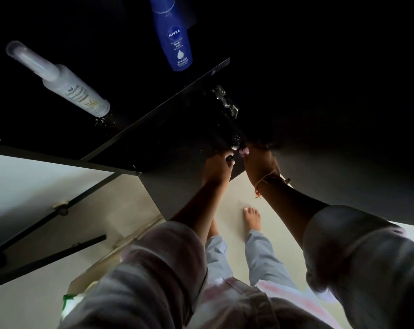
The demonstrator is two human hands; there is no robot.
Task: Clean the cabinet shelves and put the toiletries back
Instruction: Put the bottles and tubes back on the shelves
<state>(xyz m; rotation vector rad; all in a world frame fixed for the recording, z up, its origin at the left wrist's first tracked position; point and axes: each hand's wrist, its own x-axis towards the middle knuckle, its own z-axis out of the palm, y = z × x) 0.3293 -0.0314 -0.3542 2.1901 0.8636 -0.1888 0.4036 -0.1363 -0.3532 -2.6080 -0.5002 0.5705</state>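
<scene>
Restocking underway, we judge: sunscreen bottle (76,91) and blue lotion bottle (175,36) already stand on the dark cabinet shelf (153,110). Left hand (216,167) and right hand (260,162) meet on a small dark item, too dim to identify; grips unclear.

Shelf room between two bottles

We see open dark shelf between the white sunscreen bottle (66,84) and blue Nivea bottle (174,34); a door hinge (226,100) stands right.

"NIVEA Body Milk" on blue bottle (174,36)
</scene>
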